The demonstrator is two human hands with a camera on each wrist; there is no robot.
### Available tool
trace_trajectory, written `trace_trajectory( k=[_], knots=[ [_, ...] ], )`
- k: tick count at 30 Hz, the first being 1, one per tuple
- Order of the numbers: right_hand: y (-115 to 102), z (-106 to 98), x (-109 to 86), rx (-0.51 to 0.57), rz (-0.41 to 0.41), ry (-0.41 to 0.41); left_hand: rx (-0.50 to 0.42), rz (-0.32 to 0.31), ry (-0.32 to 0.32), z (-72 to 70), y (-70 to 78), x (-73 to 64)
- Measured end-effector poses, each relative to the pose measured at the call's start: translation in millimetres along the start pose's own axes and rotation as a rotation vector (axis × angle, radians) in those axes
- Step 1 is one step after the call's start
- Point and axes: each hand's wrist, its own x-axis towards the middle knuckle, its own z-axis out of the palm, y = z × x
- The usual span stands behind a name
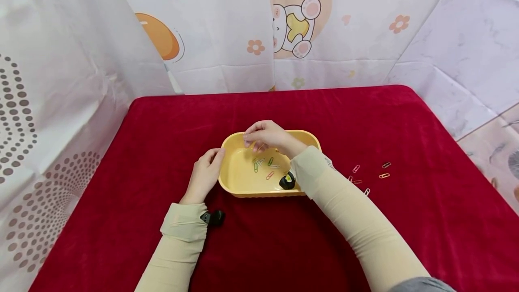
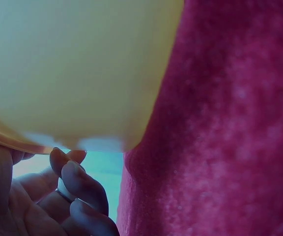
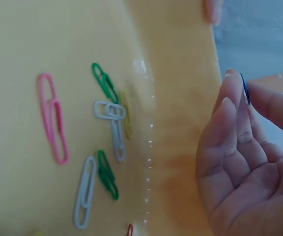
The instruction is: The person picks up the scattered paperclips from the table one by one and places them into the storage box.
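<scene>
A yellow plastic basin stands on the red cloth. My left hand grips its left rim, the thumb over the edge and the other fingers below it in the left wrist view. Above the basin's far left side, my right hand pinches a blue paper clip between thumb and fingertips. Several paper clips lie on the basin floor, among them a pink paper clip, a white paper clip, a green paper clip and a yellow paper clip.
Right of the basin, several loose clips lie on the cloth, including a yellow clip, a black clip and a pink clip. Printed white curtains hang behind the table and along both sides.
</scene>
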Motion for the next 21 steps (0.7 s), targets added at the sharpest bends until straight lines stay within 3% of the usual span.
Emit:
trace_trajectory(
  k=[13,21],
  knots=[
    [8.3,7.5,4.7,-0.071,-0.048,-0.031,0.001,-0.003,0.005,-0.8,-0.9,-0.2],
    [10.3,8.4,4.5,-0.042,-0.052,-0.026,0.009,0.000,0.001,-0.1,0.1,0.5]
  ],
)
